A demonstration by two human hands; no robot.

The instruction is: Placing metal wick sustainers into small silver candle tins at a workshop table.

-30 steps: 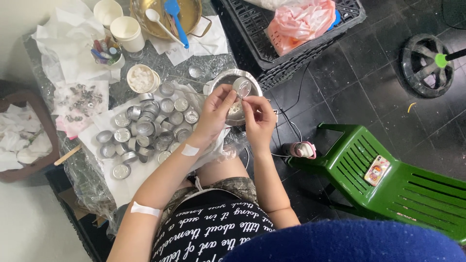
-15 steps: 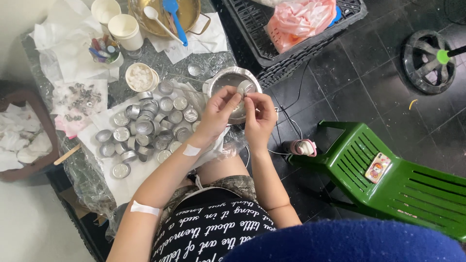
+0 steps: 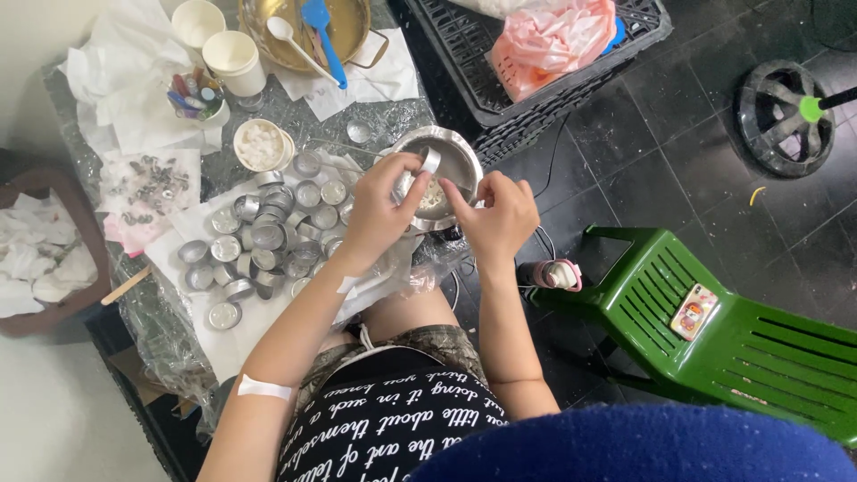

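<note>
Left hand (image 3: 379, 207): raised over the near rim of the metal bowl (image 3: 460, 159), thumb and fingers pinching a small tin cup (image 3: 430, 161) held on edge. In the earlier pictures both hands were bunched low together over the bowl; the cup has since been lifted clear and turned up, so one cup looks freshly taken in hand.

Right hand (image 3: 500, 214): just right of the left, fingers curled, tips drawn together near the cup; whether it pinches anything cannot be told.

Bowl: under both hands, pale lumps inside.

Cluster of tin cups (image 3: 268, 236): left of the left hand, on white paper.

Tub of white pieces (image 3: 259, 145): beyond the cluster.

Green chair (image 3: 714, 330): right of the right hand, well apart, a phone (image 3: 694, 311) on it.
</note>
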